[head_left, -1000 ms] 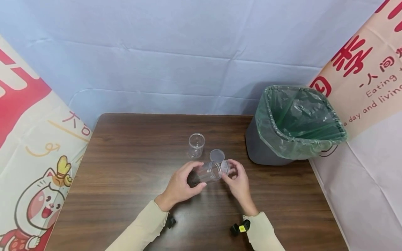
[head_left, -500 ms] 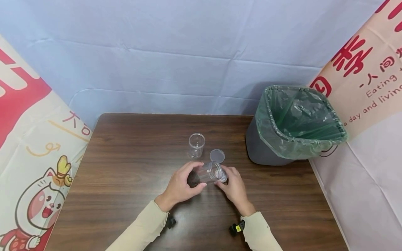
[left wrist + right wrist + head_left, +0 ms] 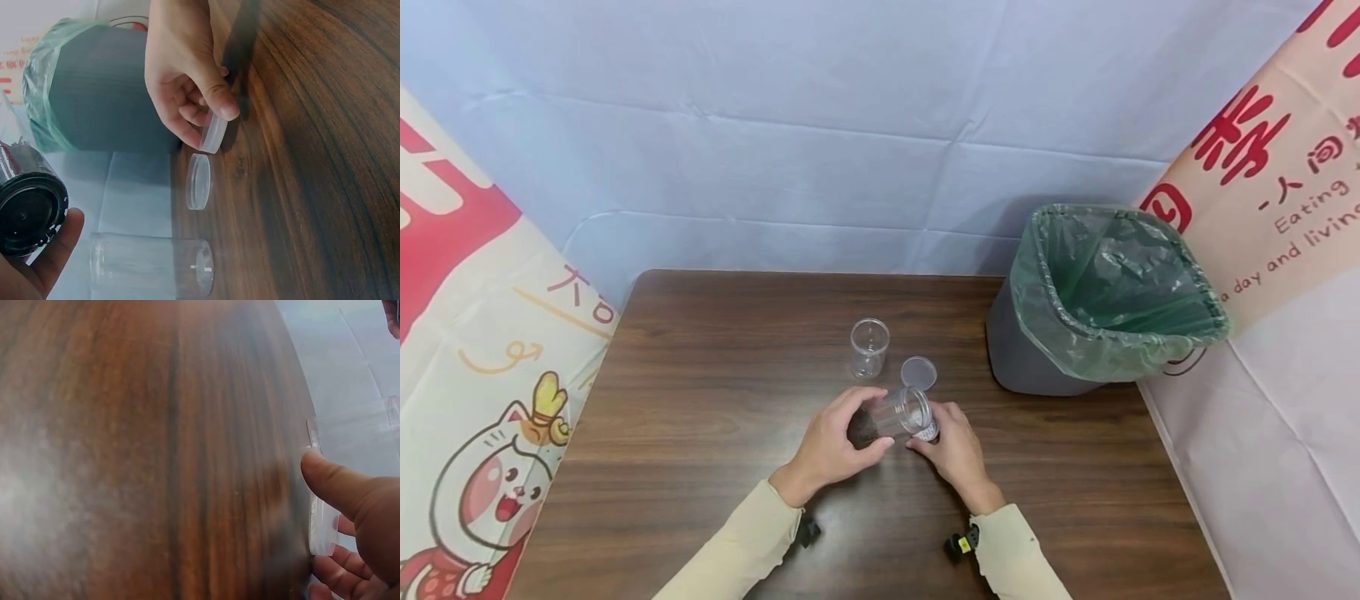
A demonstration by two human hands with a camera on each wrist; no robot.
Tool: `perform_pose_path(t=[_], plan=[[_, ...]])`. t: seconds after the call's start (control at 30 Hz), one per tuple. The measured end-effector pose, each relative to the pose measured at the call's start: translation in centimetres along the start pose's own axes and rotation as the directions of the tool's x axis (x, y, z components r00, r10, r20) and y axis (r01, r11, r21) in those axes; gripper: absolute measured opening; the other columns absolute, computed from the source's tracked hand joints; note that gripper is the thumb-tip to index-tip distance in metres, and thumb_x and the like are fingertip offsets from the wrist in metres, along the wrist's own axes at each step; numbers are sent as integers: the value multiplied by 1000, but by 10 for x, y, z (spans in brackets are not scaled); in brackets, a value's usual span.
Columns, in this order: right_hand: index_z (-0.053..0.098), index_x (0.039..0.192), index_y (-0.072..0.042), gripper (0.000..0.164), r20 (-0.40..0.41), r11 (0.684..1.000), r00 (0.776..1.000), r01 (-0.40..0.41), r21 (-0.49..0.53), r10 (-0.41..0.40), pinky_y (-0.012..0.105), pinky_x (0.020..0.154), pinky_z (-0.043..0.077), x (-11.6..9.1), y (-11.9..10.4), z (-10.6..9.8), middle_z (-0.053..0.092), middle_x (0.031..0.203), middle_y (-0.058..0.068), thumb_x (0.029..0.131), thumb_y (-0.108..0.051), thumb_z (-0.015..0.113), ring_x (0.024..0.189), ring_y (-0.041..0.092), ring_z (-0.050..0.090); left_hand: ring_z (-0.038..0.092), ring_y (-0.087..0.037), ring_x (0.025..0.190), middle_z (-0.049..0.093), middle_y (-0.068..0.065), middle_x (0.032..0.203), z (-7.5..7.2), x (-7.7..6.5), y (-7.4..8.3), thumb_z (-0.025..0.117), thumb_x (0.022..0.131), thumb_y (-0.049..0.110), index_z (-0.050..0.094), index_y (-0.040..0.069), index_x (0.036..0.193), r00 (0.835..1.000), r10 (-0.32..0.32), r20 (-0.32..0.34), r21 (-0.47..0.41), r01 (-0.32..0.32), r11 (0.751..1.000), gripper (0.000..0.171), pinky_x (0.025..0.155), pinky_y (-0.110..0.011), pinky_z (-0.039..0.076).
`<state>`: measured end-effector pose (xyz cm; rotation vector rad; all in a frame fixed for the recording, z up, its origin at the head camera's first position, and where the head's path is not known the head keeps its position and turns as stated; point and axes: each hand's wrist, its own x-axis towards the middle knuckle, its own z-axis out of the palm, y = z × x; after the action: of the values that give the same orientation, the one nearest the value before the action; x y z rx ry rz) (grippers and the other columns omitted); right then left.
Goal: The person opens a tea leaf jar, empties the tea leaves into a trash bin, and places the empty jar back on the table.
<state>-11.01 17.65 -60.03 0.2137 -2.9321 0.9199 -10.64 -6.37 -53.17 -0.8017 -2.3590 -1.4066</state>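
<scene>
My left hand (image 3: 835, 433) grips a clear plastic jar (image 3: 898, 412) round its side. The jar is tilted, its uncovered mouth facing right and dark contents gathered at its base. Low over the table, my right hand (image 3: 958, 450) pinches a clear round lid (image 3: 214, 134) by its rim, on edge in the left wrist view. In the head view the jar's mouth partly covers this lid. A second lid (image 3: 918, 372) lies on the table just beyond the jar. Behind my left hand, a second clear jar (image 3: 869, 348) stands upright without a lid.
A grey bin (image 3: 1037, 350) with a green liner (image 3: 1112, 350) stands at the back right of the brown wooden table (image 3: 737, 358). A pale cloth (image 3: 775, 167) hangs behind, and printed banners flank both sides.
My right hand has moved left and nearer to me with the lid, which has turned and now shows partly behind the jar's mouth. My left hand and the jar have stayed put.
</scene>
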Motion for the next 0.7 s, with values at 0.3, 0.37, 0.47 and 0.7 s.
perform_pose_path(t=[0.3, 0.37, 0.47, 0.7], plan=[[67, 126, -5, 68, 16, 999, 1000, 12, -30, -11, 45, 82, 52, -1, 0, 2, 60, 107, 9, 68, -27, 97, 97, 25, 59, 66, -16, 102, 68, -4, 115, 2, -1, 1, 77, 83, 36, 60, 11, 131, 1000, 8, -3, -1, -8, 1000, 57, 88, -37, 55], [67, 127, -5, 69, 17, 999, 1000, 15, -30, -14, 45, 83, 52, -1, 0, 1, 60, 107, 10, 68, -27, 96, 98, 25, 59, 66, -16, 102, 68, -3, 115, 2, -2, 1, 77, 84, 36, 60, 11, 132, 1000, 8, -2, -2, -8, 1000, 57, 88, -37, 54], [66, 127, -5, 70, 15, 999, 1000, 20, -32, -20, 46, 83, 51, -1, 0, 1, 60, 108, 10, 68, -28, 96, 98, 25, 59, 66, -16, 104, 68, -5, 116, 2, -1, 1, 77, 84, 36, 60, 11, 132, 1000, 7, -2, -6, -7, 1000, 57, 90, -37, 54], [67, 128, -6, 71, 5, 999, 1000, 19, -36, -19, 46, 82, 52, -2, -3, 1, 59, 108, 10, 67, -28, 97, 98, 25, 58, 66, -16, 104, 69, -7, 115, 0, 0, 4, 77, 83, 35, 60, 12, 132, 1000, 6, 5, -6, -6, 1000, 57, 90, -38, 54]])
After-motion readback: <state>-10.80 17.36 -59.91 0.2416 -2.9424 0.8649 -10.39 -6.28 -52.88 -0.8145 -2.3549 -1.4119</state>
